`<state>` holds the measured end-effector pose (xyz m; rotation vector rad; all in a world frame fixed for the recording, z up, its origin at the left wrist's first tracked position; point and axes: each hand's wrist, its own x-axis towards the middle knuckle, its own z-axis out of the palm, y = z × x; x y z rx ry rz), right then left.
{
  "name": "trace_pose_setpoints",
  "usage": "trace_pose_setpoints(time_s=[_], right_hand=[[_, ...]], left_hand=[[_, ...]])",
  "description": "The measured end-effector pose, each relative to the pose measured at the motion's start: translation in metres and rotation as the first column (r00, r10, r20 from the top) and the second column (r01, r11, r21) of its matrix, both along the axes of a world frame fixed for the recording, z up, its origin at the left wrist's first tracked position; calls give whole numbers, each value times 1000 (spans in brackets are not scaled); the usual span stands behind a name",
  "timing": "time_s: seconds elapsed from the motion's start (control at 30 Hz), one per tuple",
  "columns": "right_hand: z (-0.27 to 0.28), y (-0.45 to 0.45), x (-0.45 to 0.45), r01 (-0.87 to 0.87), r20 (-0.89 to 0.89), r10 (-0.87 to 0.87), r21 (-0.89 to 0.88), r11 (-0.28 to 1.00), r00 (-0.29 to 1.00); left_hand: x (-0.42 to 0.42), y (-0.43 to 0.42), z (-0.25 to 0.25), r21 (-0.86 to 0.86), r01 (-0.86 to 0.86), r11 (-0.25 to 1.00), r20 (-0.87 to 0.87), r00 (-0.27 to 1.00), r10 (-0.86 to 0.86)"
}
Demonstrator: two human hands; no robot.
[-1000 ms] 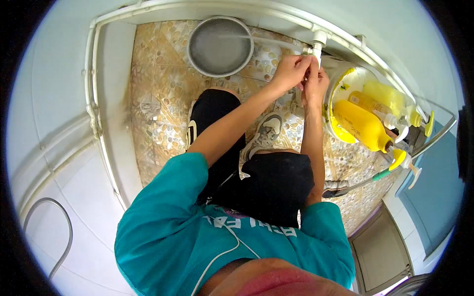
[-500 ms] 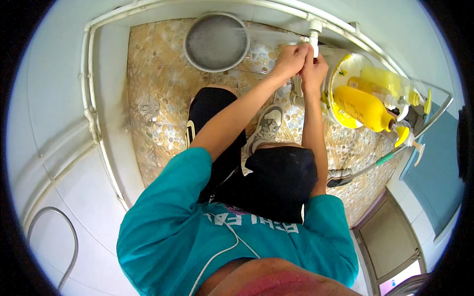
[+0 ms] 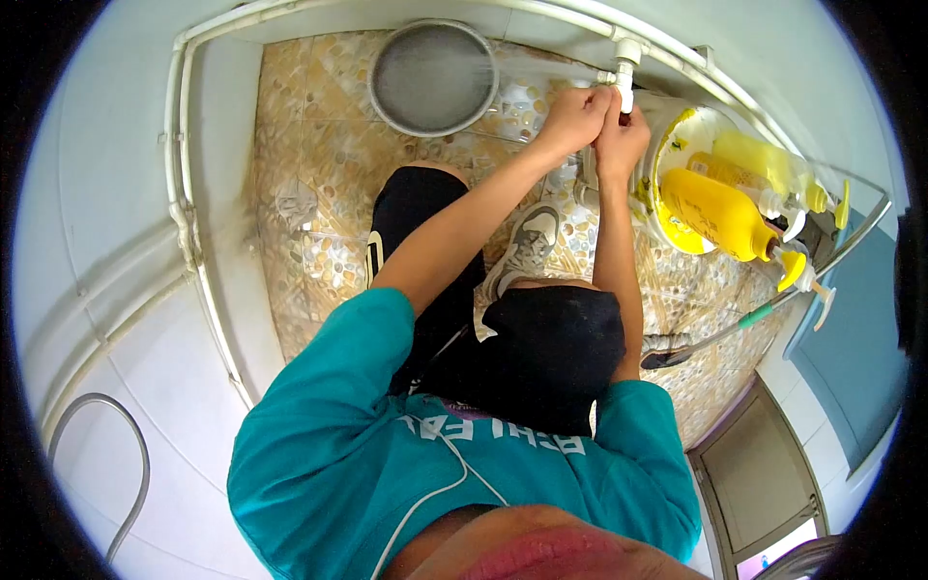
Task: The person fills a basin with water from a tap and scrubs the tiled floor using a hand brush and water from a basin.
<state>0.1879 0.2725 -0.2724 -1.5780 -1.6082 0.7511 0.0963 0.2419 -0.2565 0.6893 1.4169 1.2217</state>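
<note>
My left hand (image 3: 578,121) and my right hand (image 3: 620,145) meet at a white pipe fitting (image 3: 626,77) that hangs from the wall pipe. The fingers of my left hand are closed in a pinch beside the fitting; what lies between them is hidden. My right hand has its fingers and thumb closed about the fitting's lower end. From the fitting's left side a thin water spray (image 3: 551,68) shoots sideways towards a round grey basin (image 3: 377,104) on the floor. Splashing water blurs the basin's inside.
To the right, a white bucket (image 3: 667,145) with yellow markings stands beside yellow pump bottles (image 3: 715,211). A pole with a green grip (image 3: 756,315) slants over the pebble-patterned floor (image 3: 329,155). White pipes (image 3: 186,174) run along the walls. A crumpled cloth (image 3: 295,205) lies at left.
The view has shifted slightly, so most things sit a little further right. My hands stay at the fitting, and the water spray shows more plainly.
</note>
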Motion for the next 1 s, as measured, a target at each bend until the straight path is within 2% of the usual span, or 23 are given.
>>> trace_pose_setpoints(time_s=[0.17,0.23,0.3,0.33,0.37,0.4,0.43,0.47,0.5,0.53,0.57,0.6,0.63,0.67,0.7,0.73,0.77,0.8,0.83,0.87,0.9,0.93,1.0], right_hand=[[-2,-1,-2,-16,0,16,53,998,1000],[-7,-1,0,-22,-11,23,82,996,1000],[-11,-1,2,-75,-482,-86,-306,949,872],[-10,1,2,-77,-482,-85,-305,949,872],[-8,2,3,-247,-758,-171,-404,881,629],[-7,3,2,-437,-902,-306,-418,796,305],[-6,5,-2,-515,-924,-334,-382,768,188],[-11,5,-3,-516,-923,-338,-384,766,186],[-19,7,-1,-639,-884,-455,-290,713,-105],[-24,8,0,-724,-741,-565,-158,672,-363],[-25,10,-1,-732,-704,-597,-160,662,-386],[-26,10,-4,-736,-705,-597,-158,658,-383],[-26,10,-9,-692,-738,-554,-166,703,-386],[-27,7,-14,-643,-771,-509,-172,746,-384],[-28,-1,-21,-553,-882,-380,-175,815,-281],[-34,-7,-32,-557,-886,-374,-172,813,-273],[-46,-16,-42,-519,-914,-387,-274,810,-122],[-62,-26,-51,-463,-914,-405,-373,804,31],[-105,-37,-56,-475,-860,-293,-482,736,418],[-141,-45,-65,-441,-676,-113,-588,678,728],[-137,-55,-79,-462,-579,-21,-671,579,815],[-135,-62,-87,-458,-477,89,-750,478,874],[-191,-60,-106,-532,-550,126,-686,496,826]], left_hand=[[1,-1,-15,60,19,998,-64,998,-15],[-3,-4,-3,51,45,998,-84,996,-40],[-12,-9,10,44,71,997,-105,992,-66],[-21,-14,16,56,151,987,-68,987,-147],[-32,-20,21,69,230,971,-31,973,-228],[-48,-26,25,67,215,974,-103,973,-207],[-68,-35,25,64,199,978,-174,967,-185],[-92,-44,21,119,158,980,-90,985,-148],[-119,-55,16,168,110,980,-1,994,-111],[-141,-68,10,87,4,996,-70,998,2],[-161,-81,2,15,-109,994,-146,983,110],[-177,-96,-23,61,-268,962,-373,888,271],[-188,-114,-58,142,-404,903,-564,717,410],[-195,-131,-89,125,-447,886,-832,439,339],[-199,-145,-117,125,-492,862,-974,103,200],[-201,-157,-139,128,-498,858,-972,108,208],[-202,-168,-159,-41,-525,850,-878,425,220],[-200,-172,-164,-129,-513,849,-790,571,225],[-198,-175,-169,-220,-496,840,-684,692,229],[-193,-171,-165,-367,-441,819,-173,897,406],[-192,-167,-164,-457,-321,830,382,772,509],[-196,-167,-186,-458,-327,827,379,770,514],[-203,-158,-222,-450,-367,814,400,732,551]])
